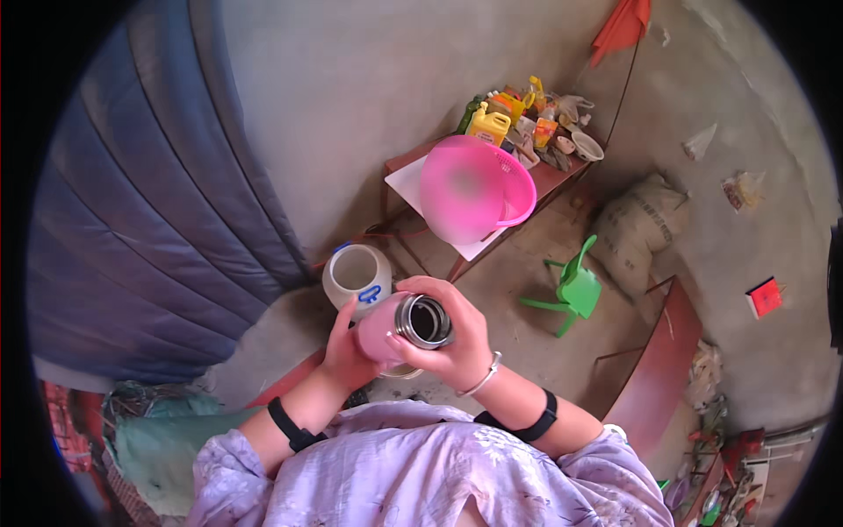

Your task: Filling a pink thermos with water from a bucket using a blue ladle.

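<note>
Between my hands is a pink vacuum flask point(376, 330), tilted so that its bare metal mouth point(425, 320) faces up toward me. No lid sits on it, and its inside looks dark. My right hand point(464, 337) is wrapped round the neck, with the thumb and fingers on either side of the metal rim. Lower down, my left hand point(346, 355) grips the pink body from the left; some of its fingers are hidden behind the flask. A white plastic bucket point(330, 283) with blue handle parts stands just beyond the left hand.
A pink basin point(457, 198) rests on a narrow reddish table point(399, 163), with yellow jugs point(488, 125) and packets behind. A green child's chair point(580, 288) and a full sack point(639, 230) stand to the right. Another reddish table point(654, 351) is nearer. A dark quilted curtain point(149, 202) hangs left.
</note>
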### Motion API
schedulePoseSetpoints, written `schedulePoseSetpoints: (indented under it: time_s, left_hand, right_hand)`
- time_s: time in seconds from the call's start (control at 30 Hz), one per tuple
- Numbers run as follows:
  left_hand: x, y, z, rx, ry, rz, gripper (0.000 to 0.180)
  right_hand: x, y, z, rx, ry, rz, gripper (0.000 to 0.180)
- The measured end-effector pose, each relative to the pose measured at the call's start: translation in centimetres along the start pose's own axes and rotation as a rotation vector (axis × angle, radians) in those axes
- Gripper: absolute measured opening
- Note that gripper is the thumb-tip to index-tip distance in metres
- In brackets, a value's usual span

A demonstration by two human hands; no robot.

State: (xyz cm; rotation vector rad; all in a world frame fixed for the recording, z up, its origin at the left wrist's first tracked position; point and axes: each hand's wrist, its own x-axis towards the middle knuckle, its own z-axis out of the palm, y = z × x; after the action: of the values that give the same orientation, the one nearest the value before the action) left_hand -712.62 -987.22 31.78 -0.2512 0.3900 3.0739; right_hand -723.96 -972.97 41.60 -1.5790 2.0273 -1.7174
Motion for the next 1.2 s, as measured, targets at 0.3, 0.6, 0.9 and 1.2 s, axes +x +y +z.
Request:
schedulePoseSetpoints:
  time_s: [0.3, 0.6, 0.9, 1.2]
  left_hand:
    - [-0.4, 0.9, -1.8, 0.254, 0.044, 0.195, 0.046]
    - [-0.4, 2.0, 0.1, 0.139, 0.337, 0.154, 0.022]
    - [-0.2, 4.9, 1.4, 0.201, 0.699, 0.165, 0.033]
    - [-1.6, 5.6, 2.7, 0.507, 0.761, 0.408, 0.029]
  right_hand:
    - [3.8, -2.9, 1.4, -0.430, -0.388, -0.112, 0.040]
    - [6.7, -1.5, 1.9, -0.313, -0.223, 0.114, 0.050]
    - [7.3, 3.1, 2.5, 0.166, -0.094, 0.211, 0.050]
    - [8.0, 1.4, 3.9, 0.186, -0.159, 0.429, 0.061]
